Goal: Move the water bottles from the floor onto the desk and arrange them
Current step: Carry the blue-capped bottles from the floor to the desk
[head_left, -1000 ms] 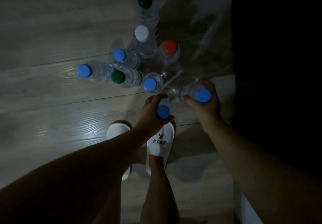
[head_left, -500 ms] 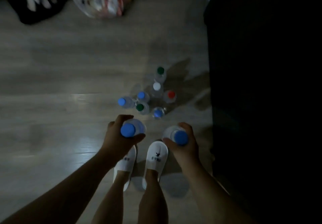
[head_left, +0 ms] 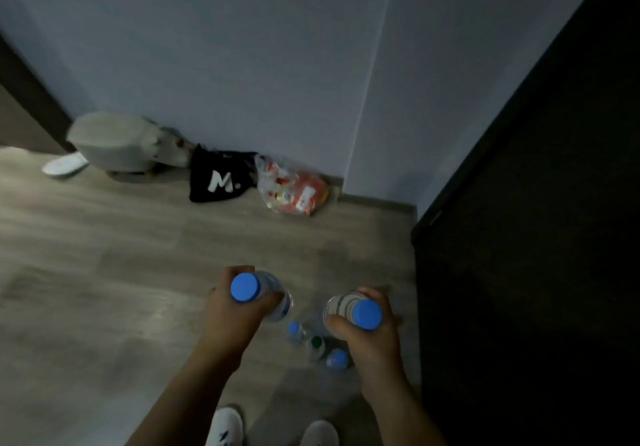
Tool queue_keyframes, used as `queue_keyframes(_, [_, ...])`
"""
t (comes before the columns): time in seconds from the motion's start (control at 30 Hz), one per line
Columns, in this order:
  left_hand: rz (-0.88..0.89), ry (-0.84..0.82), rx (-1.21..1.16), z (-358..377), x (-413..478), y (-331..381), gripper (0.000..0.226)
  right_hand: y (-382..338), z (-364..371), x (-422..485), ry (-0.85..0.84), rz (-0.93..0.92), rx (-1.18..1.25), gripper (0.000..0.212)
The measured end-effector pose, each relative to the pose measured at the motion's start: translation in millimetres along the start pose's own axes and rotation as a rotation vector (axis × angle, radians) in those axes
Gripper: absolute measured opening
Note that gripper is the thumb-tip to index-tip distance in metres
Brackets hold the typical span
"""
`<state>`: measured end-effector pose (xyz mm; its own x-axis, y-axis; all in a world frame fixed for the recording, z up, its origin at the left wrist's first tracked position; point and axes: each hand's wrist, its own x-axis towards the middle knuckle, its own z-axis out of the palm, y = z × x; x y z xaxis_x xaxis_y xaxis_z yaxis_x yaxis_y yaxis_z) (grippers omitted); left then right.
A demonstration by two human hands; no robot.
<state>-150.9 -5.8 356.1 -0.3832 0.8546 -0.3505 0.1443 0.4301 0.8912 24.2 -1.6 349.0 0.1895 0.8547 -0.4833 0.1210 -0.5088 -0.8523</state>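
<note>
Curled fingers of the left hand (head_left: 232,310) hold a clear plastic bottle (head_left: 277,293) just below its round blue cap, raised above the wood-grain floor (head_left: 104,272); the right hand (head_left: 367,338) holds a ribbed bottle (head_left: 341,303) likewise; three small bottles (head_left: 316,341) stand on the floor between the wrists; a black bag (head_left: 216,182) reads "M."

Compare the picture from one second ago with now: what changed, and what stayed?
The left hand raised the left bottle and the right hand the right bottle off the floor, away from the group. Each still grips its bottle; the other bottles stay on the floor.
</note>
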Motion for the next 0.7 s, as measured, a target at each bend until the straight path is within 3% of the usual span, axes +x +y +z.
queue_keyframes(0.3, [-0.038, 0.173, -0.206, -118.2, -5.9, 47.4, 0.036, -64.5, 87.8, -36.6, -0.061, -0.070, -0.017, 0.048])
queue_keyframes(0.43, [-0.034, 0.253, -0.248, -181.0, 1.5, 46.0, 0.035, -83.1, 148.5, -50.5, -0.185, -0.103, -0.053, 0.033])
queue_keyframes(0.7, [-0.036, 0.496, -0.303, -326.1, 4.6, 18.2, 0.036, -107.7, 293.9, -91.7, -0.423, -0.213, -0.038, 0.043])
